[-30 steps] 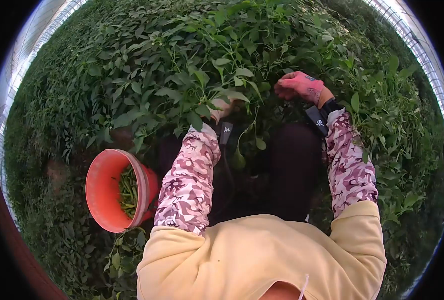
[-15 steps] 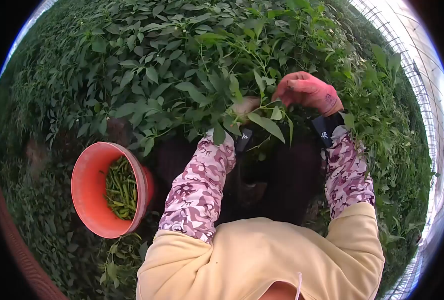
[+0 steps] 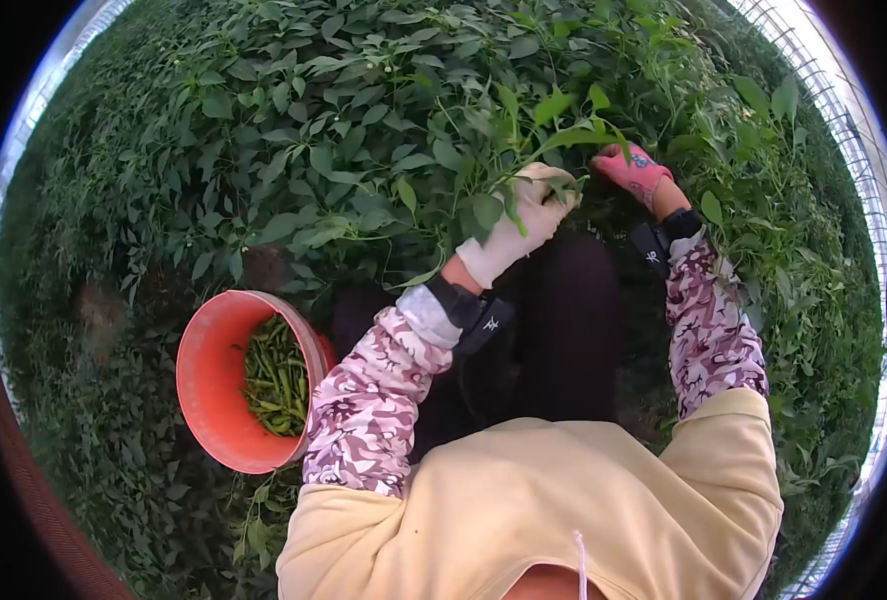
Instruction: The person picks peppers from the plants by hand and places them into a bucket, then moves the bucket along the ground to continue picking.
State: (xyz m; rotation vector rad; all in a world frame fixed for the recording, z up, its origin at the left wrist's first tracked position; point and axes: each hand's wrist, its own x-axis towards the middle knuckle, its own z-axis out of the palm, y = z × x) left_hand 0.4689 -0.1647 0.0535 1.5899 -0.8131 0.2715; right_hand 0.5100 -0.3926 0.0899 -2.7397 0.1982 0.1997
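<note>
My left hand (image 3: 519, 225), in a white glove, is among the pepper plant leaves in front of me. Its fingers are curled together, with bits of green at the fingertips; what they grip is too small to name. A leafy pepper branch (image 3: 509, 165) crosses just over this hand. To its right is my right hand (image 3: 636, 178), in a pink glove, closed at the foliage, and leaves partly hide its fingertips. At lower left, an orange-red bucket (image 3: 207, 385) leans on its side towards me. Many slender green peppers (image 3: 279, 375) lie inside it.
Dense pepper plants (image 3: 294, 110) spread ahead and to both sides. My dark-clad knees (image 3: 569, 340) are between my arms, close to the stems. At the far right is a pale greenhouse wall (image 3: 844, 110) with a grid of thin bars.
My left hand has come out from under the leaves and now shows its white glove. My right hand has moved slightly lower into the leaves, its fingers more closed. The view has shifted slightly.
</note>
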